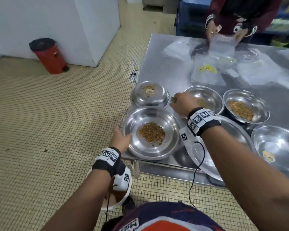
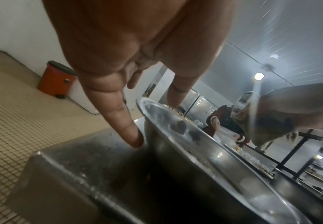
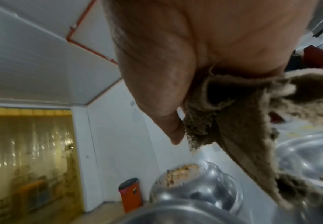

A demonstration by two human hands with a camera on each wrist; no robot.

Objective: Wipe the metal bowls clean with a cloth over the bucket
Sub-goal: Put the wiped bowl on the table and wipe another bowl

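A metal bowl (image 1: 151,148) with brown crumbs in its bottom sits at the near left corner of the steel table (image 1: 163,64). My left hand (image 1: 123,135) pinches its near rim, thumb over the edge and a finger against the outer wall, as the left wrist view shows for the bowl (image 2: 185,144) and hand (image 2: 155,122). My right hand (image 1: 179,103) hovers behind that bowl and grips a crumpled brownish cloth (image 3: 239,121). A white bucket (image 1: 118,199) with brown waste stands on the floor under my left wrist.
An upturned bowl (image 1: 149,95) carries crumbs. More bowls (image 1: 246,105) (image 1: 277,145) and a wide metal pan (image 1: 223,147) lie to the right. Another person's hands (image 1: 212,30) handle plastic bags across the table. A red pedal bin (image 1: 48,55) stands by the white wall.
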